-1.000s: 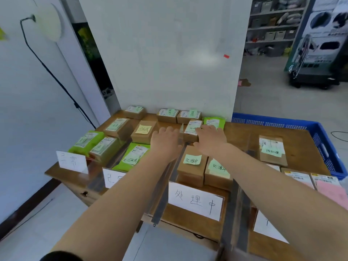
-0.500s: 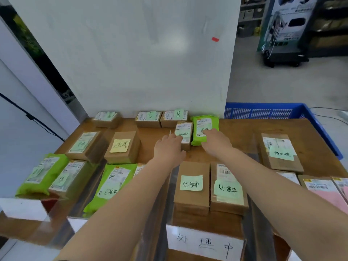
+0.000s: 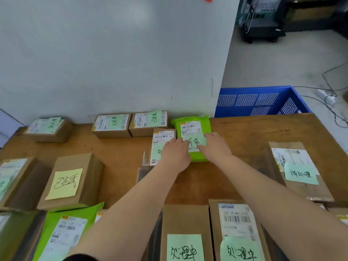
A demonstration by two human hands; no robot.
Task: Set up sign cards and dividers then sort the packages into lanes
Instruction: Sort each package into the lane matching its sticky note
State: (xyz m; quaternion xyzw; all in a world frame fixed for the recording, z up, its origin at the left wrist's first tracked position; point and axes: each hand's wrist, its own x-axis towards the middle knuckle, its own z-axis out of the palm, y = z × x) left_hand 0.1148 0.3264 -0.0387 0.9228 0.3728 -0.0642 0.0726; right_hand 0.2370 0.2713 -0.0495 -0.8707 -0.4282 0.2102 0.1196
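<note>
A green mailer package [image 3: 194,123] with a white label and a green sticky note lies at the back middle of the wooden table [image 3: 122,153]. My right hand [image 3: 215,147] presses on its right side and my left hand [image 3: 175,155] grips its left edge. The left palm also covers a small brown box [image 3: 162,135] lying beside the package. Two brown boxes with green notes [image 3: 185,234] [image 3: 238,232] lie near me between my forearms. A clear divider [image 3: 144,160] stands just left of the small box. No sign cards are in view.
Two labelled boxes [image 3: 112,125] [image 3: 148,122] sit against the white wall panel [image 3: 113,53], another box [image 3: 48,129] at far left. A box with a yellow note [image 3: 70,180], a green mailer [image 3: 64,234] and a right-hand box [image 3: 297,166] lie around. A blue crate [image 3: 263,100] stands behind the table.
The view has moved closer and tilted down, so the sign cards have left the frame. Both hands have reached further back and closed in on the green package.
</note>
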